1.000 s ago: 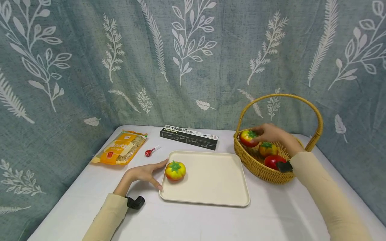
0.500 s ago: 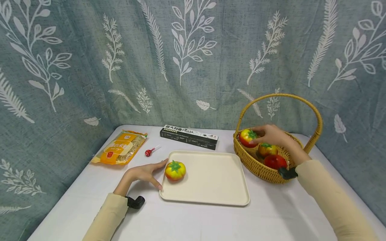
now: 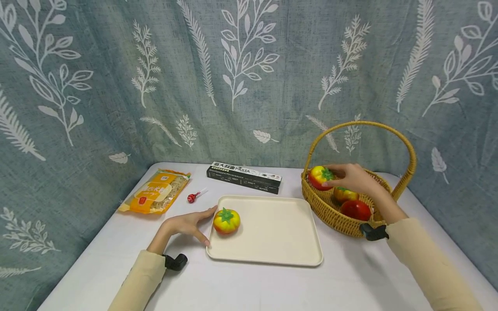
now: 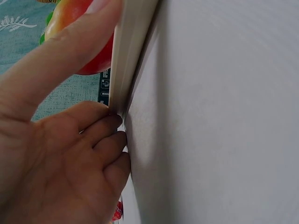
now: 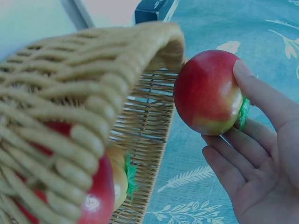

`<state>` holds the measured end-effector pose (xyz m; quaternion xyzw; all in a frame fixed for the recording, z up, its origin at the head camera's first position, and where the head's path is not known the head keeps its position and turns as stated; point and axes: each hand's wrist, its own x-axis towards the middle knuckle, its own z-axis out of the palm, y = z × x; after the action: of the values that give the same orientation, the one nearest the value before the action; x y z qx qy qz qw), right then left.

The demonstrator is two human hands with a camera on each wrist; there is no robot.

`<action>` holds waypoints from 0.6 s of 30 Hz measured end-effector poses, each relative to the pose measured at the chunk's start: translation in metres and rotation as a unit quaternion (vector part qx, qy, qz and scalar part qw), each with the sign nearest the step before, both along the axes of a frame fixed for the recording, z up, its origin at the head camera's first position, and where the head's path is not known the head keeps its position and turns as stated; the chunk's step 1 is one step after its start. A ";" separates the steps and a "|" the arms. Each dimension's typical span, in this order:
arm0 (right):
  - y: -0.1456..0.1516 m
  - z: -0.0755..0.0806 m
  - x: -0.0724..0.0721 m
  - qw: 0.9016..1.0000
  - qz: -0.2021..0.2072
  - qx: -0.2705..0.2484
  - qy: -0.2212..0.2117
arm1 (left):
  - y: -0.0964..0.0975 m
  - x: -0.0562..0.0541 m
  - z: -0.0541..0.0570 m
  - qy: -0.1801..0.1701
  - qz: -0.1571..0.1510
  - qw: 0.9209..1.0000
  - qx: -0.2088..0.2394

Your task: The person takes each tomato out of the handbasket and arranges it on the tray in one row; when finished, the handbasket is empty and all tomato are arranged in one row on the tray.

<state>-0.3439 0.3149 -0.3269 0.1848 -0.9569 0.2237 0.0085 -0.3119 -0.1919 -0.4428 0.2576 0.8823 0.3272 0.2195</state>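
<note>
In the head view my right hand (image 3: 352, 178) pinches a red-and-yellow toy tomato (image 3: 318, 178) between thumb and fingers at the left rim of the wicker basket (image 3: 330, 216). The right wrist view shows that tomato (image 5: 205, 91) beside the rim, its green leafy top facing the palm. Still inside the basket are another toy tomato (image 3: 344, 195) and a shiny red fruit (image 3: 355, 210). My left hand (image 3: 184, 225) touches the left edge of the cream tray (image 3: 272, 233), thumb and fingers spread along it. Near that edge, a third toy tomato (image 3: 226, 221) sits on the tray.
An orange bag of noodles (image 3: 157, 191) lies at the back left, with a red lollipop (image 3: 192, 198) beside it. Behind the tray is a long black pasta box (image 3: 244, 177). The basket's tall handle (image 3: 362, 123) arches over the right side. A patterned curtain (image 3: 249, 86) encloses the table.
My right hand and its toy tomato have risen slightly at the basket's left rim, and the right wrist has shifted a little rightward. The left hand stays at the tray edge.
</note>
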 end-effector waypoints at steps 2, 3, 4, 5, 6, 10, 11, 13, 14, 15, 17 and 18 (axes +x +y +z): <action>-0.002 0.001 0.004 1.000 -0.003 -0.007 0.005 | 0.000 0.000 0.000 0.000 0.001 1.000 -0.001; -0.003 0.002 0.006 1.000 -0.004 -0.011 0.009 | 0.000 -0.001 0.000 0.000 0.002 1.000 -0.002; -0.005 0.002 0.008 1.000 -0.004 -0.015 0.013 | 0.000 -0.001 0.000 -0.001 0.003 1.000 -0.001; -0.006 0.002 0.010 1.000 -0.003 -0.020 0.017 | 0.000 -0.001 0.000 -0.001 0.004 1.000 -0.001; -0.008 0.002 0.011 0.999 -0.003 -0.028 0.018 | 0.000 -0.001 0.000 -0.002 0.004 1.000 -0.001; -0.013 0.000 0.017 0.998 0.000 -0.053 0.026 | 0.000 -0.001 -0.001 -0.004 0.005 1.000 0.001; -0.015 -0.001 0.020 0.998 0.000 -0.059 0.027 | 0.000 -0.001 -0.001 -0.003 0.005 1.000 0.001; -0.018 -0.002 0.024 0.997 -0.002 -0.068 0.030 | 0.000 -0.001 -0.001 -0.002 0.005 1.000 0.001; -0.019 -0.002 0.026 0.997 -0.003 -0.071 0.033 | 0.000 -0.001 -0.001 -0.001 0.005 1.000 0.000; -0.021 -0.002 0.028 0.997 -0.005 -0.073 0.035 | 0.000 -0.001 -0.001 -0.001 0.005 1.000 0.000; -0.023 -0.003 0.032 0.996 -0.006 -0.078 0.041 | 0.000 -0.001 -0.001 -0.002 0.006 1.000 0.000; -0.024 -0.004 0.033 0.996 -0.006 -0.078 0.044 | 0.000 -0.001 -0.001 -0.003 0.006 1.000 0.000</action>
<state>-0.3108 0.2905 -0.3306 0.1874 -0.9364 0.2890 0.0665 -0.3127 -0.1924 -0.4433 0.2512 0.8830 0.3296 0.2204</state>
